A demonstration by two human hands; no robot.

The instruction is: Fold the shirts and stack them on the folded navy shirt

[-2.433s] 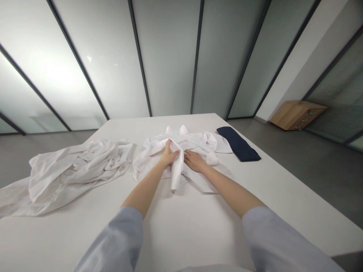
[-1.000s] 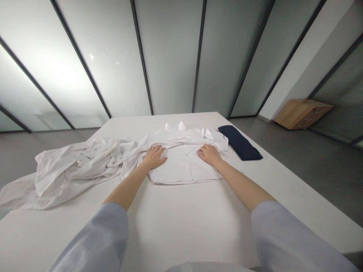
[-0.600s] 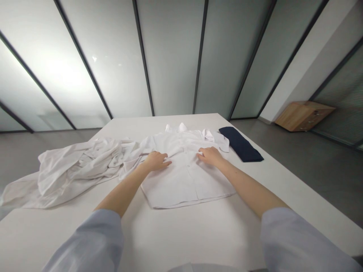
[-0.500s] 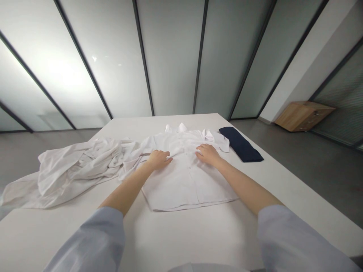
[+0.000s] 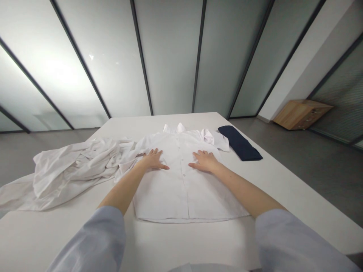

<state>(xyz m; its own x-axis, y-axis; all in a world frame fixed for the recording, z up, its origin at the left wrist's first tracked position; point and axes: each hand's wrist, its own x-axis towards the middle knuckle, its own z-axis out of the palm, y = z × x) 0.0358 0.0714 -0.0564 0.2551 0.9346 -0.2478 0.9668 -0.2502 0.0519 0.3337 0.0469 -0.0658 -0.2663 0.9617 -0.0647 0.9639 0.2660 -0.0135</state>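
Observation:
A white short-sleeved button-up shirt [image 5: 170,192] lies front side up on the table, its collar at the far end and its hem toward me. My left hand [image 5: 152,159] rests flat on the shirt's left side, fingers spread and thumb pointing inward. On the other side of the button line, my right hand [image 5: 204,161] lies flat with its fingers apart. Neither hand grips the cloth. The right-hand sleeve is spread out near the far end; the left-hand sleeve runs up against other white cloth.
A rumpled heap of white cloth [image 5: 70,173] lies at the left and hangs over the table's edge. Near the right edge is a folded dark navy cloth [image 5: 241,144]. The white table [image 5: 193,245] stands before frosted glass panels; a wooden cabinet [image 5: 302,114] is on the floor beyond.
Both hands have come slightly nearer to me and flattened, with fingers spreading. The shirt's front is smoother, and its hem lies closer to me and wider.

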